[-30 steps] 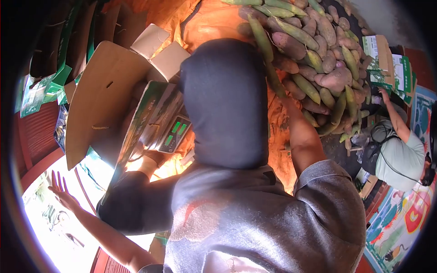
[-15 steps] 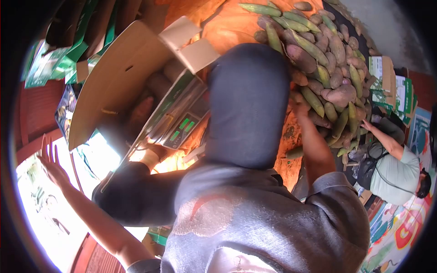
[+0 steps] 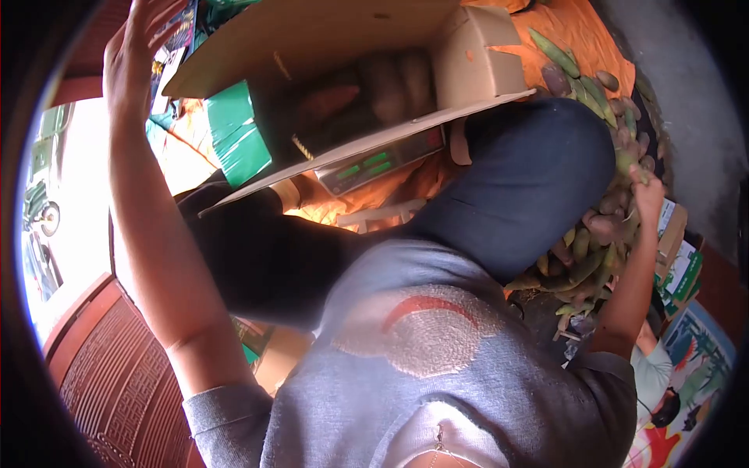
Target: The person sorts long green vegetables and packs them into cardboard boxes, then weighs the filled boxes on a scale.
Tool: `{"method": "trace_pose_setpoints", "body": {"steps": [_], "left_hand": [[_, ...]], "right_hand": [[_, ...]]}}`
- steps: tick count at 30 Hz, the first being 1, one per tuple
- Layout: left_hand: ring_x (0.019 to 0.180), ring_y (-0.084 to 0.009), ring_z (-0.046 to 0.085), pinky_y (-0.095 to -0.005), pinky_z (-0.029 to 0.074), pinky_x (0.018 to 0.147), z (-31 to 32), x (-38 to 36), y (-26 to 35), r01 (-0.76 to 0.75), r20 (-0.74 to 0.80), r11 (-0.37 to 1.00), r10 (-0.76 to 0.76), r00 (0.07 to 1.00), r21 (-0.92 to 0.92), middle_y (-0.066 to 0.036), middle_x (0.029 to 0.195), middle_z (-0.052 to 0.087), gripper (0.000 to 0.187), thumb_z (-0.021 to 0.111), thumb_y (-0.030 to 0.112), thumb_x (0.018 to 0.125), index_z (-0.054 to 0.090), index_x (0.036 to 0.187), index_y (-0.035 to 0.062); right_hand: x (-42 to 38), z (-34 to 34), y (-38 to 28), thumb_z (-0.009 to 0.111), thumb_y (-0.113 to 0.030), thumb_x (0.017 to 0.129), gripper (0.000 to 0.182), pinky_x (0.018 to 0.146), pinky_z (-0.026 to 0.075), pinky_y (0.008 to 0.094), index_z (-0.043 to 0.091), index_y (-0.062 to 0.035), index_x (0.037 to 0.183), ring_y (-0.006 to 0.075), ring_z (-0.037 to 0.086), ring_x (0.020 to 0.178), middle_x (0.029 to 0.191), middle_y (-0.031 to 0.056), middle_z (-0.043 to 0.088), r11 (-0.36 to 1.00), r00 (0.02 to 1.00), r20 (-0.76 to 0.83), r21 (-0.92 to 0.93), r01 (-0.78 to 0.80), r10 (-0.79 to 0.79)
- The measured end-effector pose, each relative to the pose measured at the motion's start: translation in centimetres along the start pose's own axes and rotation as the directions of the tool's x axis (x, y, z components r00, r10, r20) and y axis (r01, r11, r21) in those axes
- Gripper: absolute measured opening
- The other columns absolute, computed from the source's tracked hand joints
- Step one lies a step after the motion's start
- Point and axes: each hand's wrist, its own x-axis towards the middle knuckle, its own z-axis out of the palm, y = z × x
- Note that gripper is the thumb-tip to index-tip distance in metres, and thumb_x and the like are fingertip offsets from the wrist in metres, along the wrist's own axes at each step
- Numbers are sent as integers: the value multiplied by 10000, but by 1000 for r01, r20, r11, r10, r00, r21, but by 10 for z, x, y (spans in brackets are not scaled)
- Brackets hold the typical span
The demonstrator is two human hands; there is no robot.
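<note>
My left hand [image 3: 133, 58] is raised at the upper left, beside the box, with its fingers apart and nothing seen in it. My right hand [image 3: 649, 195] is over the heap at the right, its fingers curled closed; whatever they hold is too small to make out. That heap mixes brownish-purple sweet potatoes [image 3: 605, 228] and long green vegetables [image 3: 555, 53]. In front of me an open cardboard box [image 3: 484, 74] with reddish-brown tubers [image 3: 394, 90] inside sits on a digital scale [image 3: 381, 161] with lit green readouts.
An orange sheet [image 3: 605, 31] lies under the heap. Cardboard boxes [image 3: 680, 269] stand at the right, near another person [image 3: 651, 374]. A carved red wooden panel [image 3: 117, 374] is at the lower left. My bent knee [image 3: 546, 156] is between box and heap.
The view has turned, so the box appears further right and more level. My left arm is raised higher. My right hand has moved from the heap's near side to its outer right side.
</note>
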Motion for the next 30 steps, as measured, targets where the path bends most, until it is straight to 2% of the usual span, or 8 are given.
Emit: {"method": "trace_pose_setpoints", "body": {"steps": [7, 10, 12, 13, 14, 16, 21, 30], "left_hand": [[969, -223, 591, -333, 451, 846, 30, -26, 38, -249, 15, 956, 250, 968, 156, -149, 1010, 646, 631, 374, 494, 938, 588, 1072, -84], [851, -181, 593, -318, 460, 759, 17, -16, 29, -242, 94, 943, 226, 970, 228, -143, 898, 656, 572, 395, 448, 948, 603, 1036, -77], [743, -158, 562, -320, 448, 673, 17, -21, 38, -78, 70, 900, 52, 996, 429, -123, 790, 635, 494, 411, 404, 955, 616, 1007, -43], [723, -172, 563, -320, 446, 658, 20, -23, 38, -88, 70, 900, 64, 995, 427, -125, 779, 628, 430, 433, 355, 953, 619, 1006, -29], [703, -186, 564, -319, 445, 643, 23, -24, 38, -98, 70, 900, 75, 995, 425, -127, 768, 621, 366, 456, 305, 951, 622, 1006, -16], [983, -186, 613, -307, 455, 855, 16, -20, 11, -231, 198, 877, 160, 967, 420, -128, 1021, 651, 418, 390, 386, 963, 615, 1130, 76], [862, -289, 635, -361, 485, 762, 33, -28, 24, -219, 196, 819, 133, 972, 530, -143, 920, 658, 367, 444, 362, 942, 623, 1093, 80], [982, -345, 566, -414, 450, 860, 38, -31, 2, -281, 374, 747, 46, 926, 603, -184, 1035, 611, 299, 463, 198, 908, 563, 1145, 46]], "right_hand": [[-6, -96, -118, 571, -392, 826, 403, 815, 453, 440, 606, -127, 1128, 386, 577, 959, 1013, 191, 626, 914, 961, -109, -350, 203, -255], [-5, -130, -139, 571, -393, 829, 402, 788, 464, 423, 608, -113, 1116, 377, 589, 939, 994, 181, 636, 907, 914, -194, -307, 288, -356], [-2, -157, -140, 602, -367, 837, 395, 685, 474, 318, 606, -91, 1120, 248, 637, 763, 875, 120, 668, 901, 843, -320, -131, 414, -433], [-10, -180, -152, 621, -323, 843, 381, 587, 418, 227, 604, -80, 1135, 96, 514, 630, 830, 40, 636, 960, 955, -168, 97, 264, -246], [-7, -190, -145, 627, -280, 847, 359, 548, 341, 173, 603, -80, 1144, 32, 389, 617, 840, -16, 584, 876, 929, -214, 324, 358, -301], [-24, -223, -160, 614, -283, 852, 362, 562, 330, 157, 599, -76, 1149, 26, 400, 622, 869, -22, 583, 792, 900, -233, 429, 435, -368], [-46, -232, -226, 583, -271, 860, 361, 548, 315, 144, 585, -49, 1144, 11, 394, 615, 859, -15, 575, 478, 745, -308, 610, 632, -591], [-89, -154, -396, 647, -99, 763, 201, 566, 441, 241, 593, 16, 918, 127, 560, 590, 716, 92, 621, 247, 289, -1, 514, 821, -957]]}}
